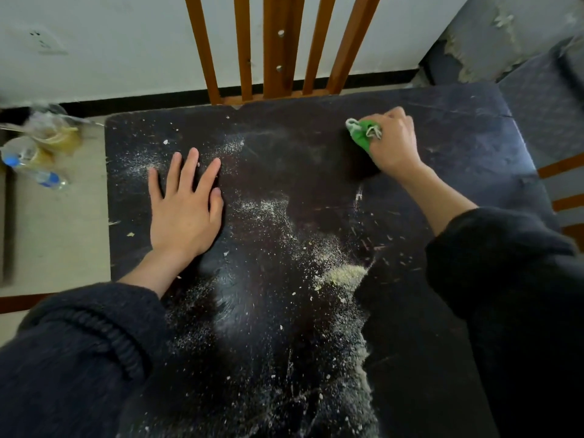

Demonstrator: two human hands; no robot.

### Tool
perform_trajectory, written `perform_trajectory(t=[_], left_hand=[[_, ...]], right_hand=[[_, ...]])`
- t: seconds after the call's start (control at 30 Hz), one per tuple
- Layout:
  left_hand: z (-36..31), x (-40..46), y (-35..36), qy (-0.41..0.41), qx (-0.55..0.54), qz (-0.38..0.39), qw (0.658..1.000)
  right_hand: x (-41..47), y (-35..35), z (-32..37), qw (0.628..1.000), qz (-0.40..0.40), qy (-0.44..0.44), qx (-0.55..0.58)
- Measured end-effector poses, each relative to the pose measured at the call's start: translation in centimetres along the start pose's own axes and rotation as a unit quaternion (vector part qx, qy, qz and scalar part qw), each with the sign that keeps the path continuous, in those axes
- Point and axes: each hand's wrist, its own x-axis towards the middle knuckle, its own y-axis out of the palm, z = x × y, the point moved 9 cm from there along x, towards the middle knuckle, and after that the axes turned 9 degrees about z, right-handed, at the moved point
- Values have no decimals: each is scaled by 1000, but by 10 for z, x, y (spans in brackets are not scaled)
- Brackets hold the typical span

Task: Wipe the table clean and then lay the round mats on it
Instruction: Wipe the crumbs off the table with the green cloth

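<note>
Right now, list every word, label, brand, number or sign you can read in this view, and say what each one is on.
No text can be read anywhere in this view.
Bottles on the floor left of the table: any labels are too blurred to read.
Wall socket: only dark slots, no lettering legible.
Green cloth in the right hand: no print visible.

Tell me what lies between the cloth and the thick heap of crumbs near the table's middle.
Nothing visible: only bare dark table separates the green cloth, gripped by the right hand, from the crumb heap.
</note>
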Motion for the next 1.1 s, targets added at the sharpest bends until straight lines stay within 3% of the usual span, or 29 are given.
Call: perform_trajectory(t=[0.1,0.3,0.37,0.5,0.63,0.73,0.87,0.93,1.1], left_hand=[[1,2,-1,-4,-1,-1,1000],[0,1,1,-5,7,11,1000],[1,1,1,-4,7,11,1000],[0,1,0,-4,3,8,1000],[0,1,0,-6,6,7,1000],[1,1,1,-3,3,10,1000],[1,1,2,-4,7,11,1000],[1,1,2,-4,5,10,1000],[0,2,1,-4,2,6,1000]], right_hand=[[-57,24,25,997,13,-74,21],[-212,70,82,936,199,-277,83],[-192,54,74,948,173,-255,83],[-110,3,20,992,7,-112,59],[-93,8,-34,999,-4,14,32],[-144,33,-12,999,10,-41,33],[-245,76,34,973,153,-156,69],[-262,77,41,960,197,-173,95],[-168,23,47,984,55,-133,105]])
